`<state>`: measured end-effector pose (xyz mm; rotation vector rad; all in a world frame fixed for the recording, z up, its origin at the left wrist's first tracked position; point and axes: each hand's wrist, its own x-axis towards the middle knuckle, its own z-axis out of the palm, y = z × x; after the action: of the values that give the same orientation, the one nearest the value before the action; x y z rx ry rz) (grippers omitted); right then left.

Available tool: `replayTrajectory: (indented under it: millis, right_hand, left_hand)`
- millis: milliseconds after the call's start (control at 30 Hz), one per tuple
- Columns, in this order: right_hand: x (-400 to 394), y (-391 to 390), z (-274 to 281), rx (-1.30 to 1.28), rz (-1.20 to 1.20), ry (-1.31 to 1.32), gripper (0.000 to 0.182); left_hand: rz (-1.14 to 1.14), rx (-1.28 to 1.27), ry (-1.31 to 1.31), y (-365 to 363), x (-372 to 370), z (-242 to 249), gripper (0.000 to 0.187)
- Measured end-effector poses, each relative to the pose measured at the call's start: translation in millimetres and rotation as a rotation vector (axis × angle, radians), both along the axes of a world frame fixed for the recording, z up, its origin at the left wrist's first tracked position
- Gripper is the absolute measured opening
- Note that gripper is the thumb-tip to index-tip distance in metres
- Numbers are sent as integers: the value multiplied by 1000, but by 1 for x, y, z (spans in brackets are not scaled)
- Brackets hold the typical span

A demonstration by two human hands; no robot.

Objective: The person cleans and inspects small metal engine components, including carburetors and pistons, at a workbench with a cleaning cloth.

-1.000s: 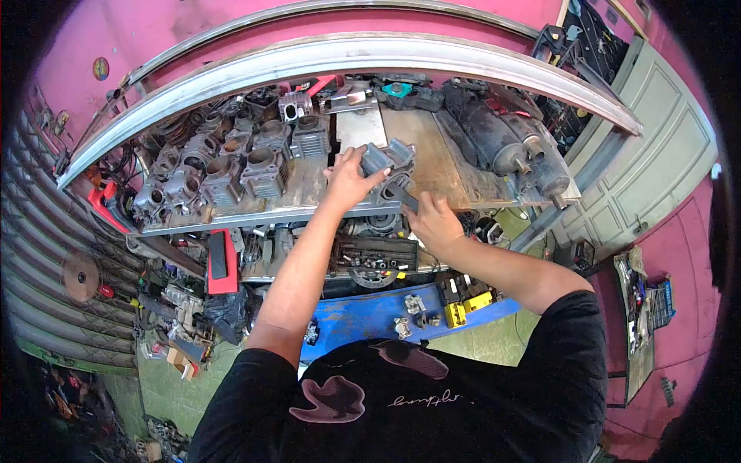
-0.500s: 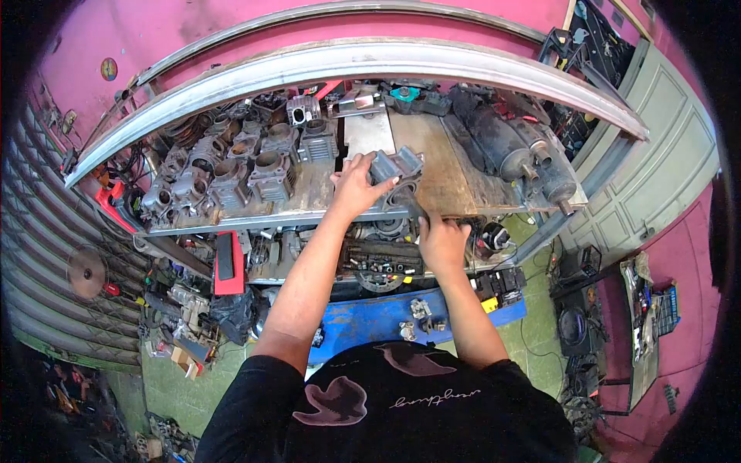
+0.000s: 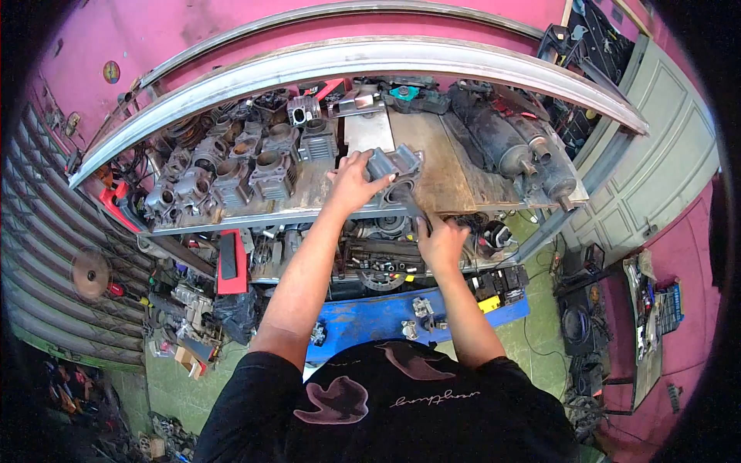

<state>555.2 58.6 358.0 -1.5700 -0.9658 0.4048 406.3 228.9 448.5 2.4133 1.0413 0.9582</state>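
My left hand (image 3: pixel 353 185) is closed on the left side of a grey metal engine part (image 3: pixel 395 163), thumb across its front. The part is tilted over the front edge of the wooden shelf (image 3: pixel 444 181), and a round opening shows on its lower side. My right hand (image 3: pixel 443 247) is closed around the lower end of a dark, flat, narrow tool (image 3: pixel 415 210). The tool's upper end reaches to the round opening; its exact kind I cannot tell.
Several engine cylinders (image 3: pixel 270 174) stand in rows on the shelf's left. Mufflers (image 3: pixel 502 143) lie to the right. A metal beam (image 3: pixel 363 60) arches across the back. Below are a lower shelf of parts and a blue bench (image 3: pixel 363 315) with small metal parts.
The dark tool now shows more plainly between my right hand and the engine part's opening. The engine part has tipped slightly, showing more of its lower side.
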Motion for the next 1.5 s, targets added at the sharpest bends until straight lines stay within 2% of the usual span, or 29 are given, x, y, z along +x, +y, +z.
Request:
replayTrajectory:
  millis: [200,233,267,333,400,433,467,533,567,800,833,867,900,933,967,1033,1067,1167,1200,1267,1300,1400,1467,1500]
  right_hand:
    - [16,-4,75,-333,-38,-361,26]
    - [29,-6,73,-224,77,174,21]
    - [39,-4,74,-151,143,855,23]
    - [59,-15,67,-229,374,1603,26]
    - [32,-15,86,-217,326,1646,36]
    - [32,-8,70,-166,439,1588,33]
    - [24,0,65,-172,440,1593,33]
    - [-1,17,56,-130,227,438,37]
    - [-14,6,87,-360,31,-136,25]
    - [46,12,80,-182,189,94,22]
    - [44,1,100,-106,206,830,22]
    - [65,-8,86,-256,436,1630,26]
    - [65,-15,61,-236,314,1602,26]
    - [46,-27,70,-217,197,1567,26]
    - [42,-41,71,-228,200,1559,26]
    - [35,-69,70,-52,305,1360,29]
    - [32,-78,77,-60,309,1360,29]
    - [38,-94,89,-65,126,200,33]
    - [40,-90,91,-65,131,192,33]
    - [36,-71,111,-464,-270,-870,39]
    - [40,-51,99,-435,-349,-982,49]
    - [68,2,62,-534,-345,-1126,51]
    - [72,21,51,-476,-269,-1253,50]
    - [74,30,45,-469,-271,-1252,50]
  left_hand:
    - [-7,10,-42,1,3,-8,82]
    - [21,-4,-56,4,3,-9,82]
    - [48,-18,-72,5,4,-8,82]
    - [39,-12,-52,7,4,-6,81]
    - [39,-10,-36,9,5,-2,80]
    - [32,-4,-38,9,5,-3,79]
    - [25,3,-36,7,4,-2,78]
    - [11,-19,11,7,1,-3,78]
    - [32,-15,-2,10,1,-4,78]
    - [1,14,-25,17,2,-6,80]
    - [36,-9,-21,18,1,-3,80]
    - [70,-39,-15,17,0,-2,80]
    - [74,-40,-21,17,0,-1,80]
    - [60,-31,-1,18,0,1,80]
    - [49,-26,21,18,-1,2,79]
    - [60,-49,-3,15,-1,2,79]
    - [62,-59,-24,16,-2,1,78]
    - [96,-56,-94,24,-6,-9,74]
    - [130,-43,-140,25,-5,-11,71]
    - [75,-119,-250,36,-7,-23,67]
    - [12,-199,-349,40,-9,-30,63]
    - [89,-336,-417,8,-25,-4,58]
    - [98,-272,-511,14,-30,-25,55]
    - [212,-318,-459,16,-37,-33,55]
